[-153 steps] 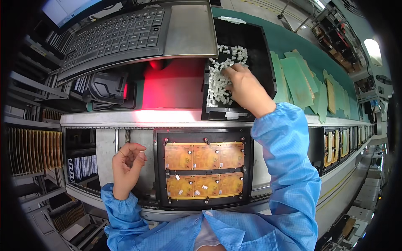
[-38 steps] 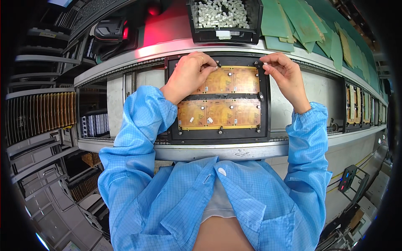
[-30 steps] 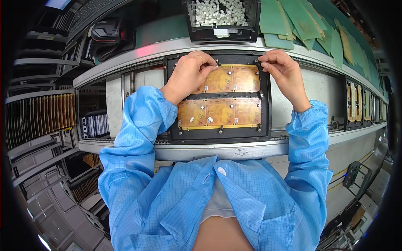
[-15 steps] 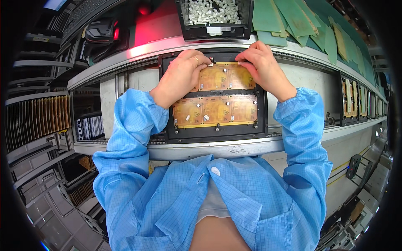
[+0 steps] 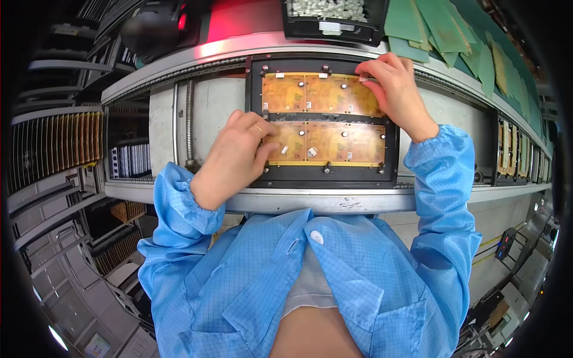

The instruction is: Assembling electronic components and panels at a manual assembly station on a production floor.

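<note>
Two amber circuit boards lie in a black tray: an upper board and a lower board. My right hand is at the upper board's far right edge, thumb and forefinger pinched on a small white connector. Along that same edge sit another white connector at the left and one at the middle. Over the lower board's left end is my left hand, thumb and fingers apart, holding nothing. Beside its fingertips lies a loose white connector, with a second loose piece farther right.
The black tray rests between the metal rails of a conveyor. Beyond the far rail stands a black bin of white connectors. Green sheets are piled at the far right. More boards sit along the line at right.
My left hand has let go at the upper board's far edge and moved down to the lower board's left end. The right hand keeps its place by the far edge. The view has shifted slightly.
</note>
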The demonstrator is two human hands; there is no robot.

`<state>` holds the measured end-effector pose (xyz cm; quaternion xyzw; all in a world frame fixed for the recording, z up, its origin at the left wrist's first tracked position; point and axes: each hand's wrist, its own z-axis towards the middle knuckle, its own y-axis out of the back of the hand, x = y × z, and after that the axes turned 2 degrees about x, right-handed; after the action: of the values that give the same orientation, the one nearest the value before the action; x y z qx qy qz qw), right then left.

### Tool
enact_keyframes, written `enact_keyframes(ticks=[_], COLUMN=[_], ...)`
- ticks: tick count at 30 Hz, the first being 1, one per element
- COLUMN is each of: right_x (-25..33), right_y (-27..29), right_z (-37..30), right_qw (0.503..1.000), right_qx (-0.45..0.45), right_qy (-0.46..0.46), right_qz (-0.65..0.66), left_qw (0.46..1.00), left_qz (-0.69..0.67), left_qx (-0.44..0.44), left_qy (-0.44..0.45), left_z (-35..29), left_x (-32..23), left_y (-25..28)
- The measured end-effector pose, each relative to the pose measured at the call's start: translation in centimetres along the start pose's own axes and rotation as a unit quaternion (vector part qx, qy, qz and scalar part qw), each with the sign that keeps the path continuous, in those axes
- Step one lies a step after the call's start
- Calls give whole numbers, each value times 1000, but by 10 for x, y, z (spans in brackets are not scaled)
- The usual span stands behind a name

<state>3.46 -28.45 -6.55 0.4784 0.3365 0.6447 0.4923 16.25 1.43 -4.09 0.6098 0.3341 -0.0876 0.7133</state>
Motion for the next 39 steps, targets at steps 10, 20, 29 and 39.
enact_keyframes(ticks=[10,20,29,39], right_x=[102,90,64,51], right_y=[-9,4,40,36], right_z=[-29,-40,-59,-68], right_qw=[985,979,967,964], right_qx=[104,13,-45,-54], right_qy=[41,-62,-172,-183], right_qz=[128,195,184,186], left_qw=[1000,995,991,992], left_qz=[-13,-6,65,55], left_qx=[-10,-92,-85,-70], left_qy=[-12,-42,-84,-88], left_z=[-9,13,24,29], left_x=[-5,12,9,8], left_y=[-30,-18,-26,-29])
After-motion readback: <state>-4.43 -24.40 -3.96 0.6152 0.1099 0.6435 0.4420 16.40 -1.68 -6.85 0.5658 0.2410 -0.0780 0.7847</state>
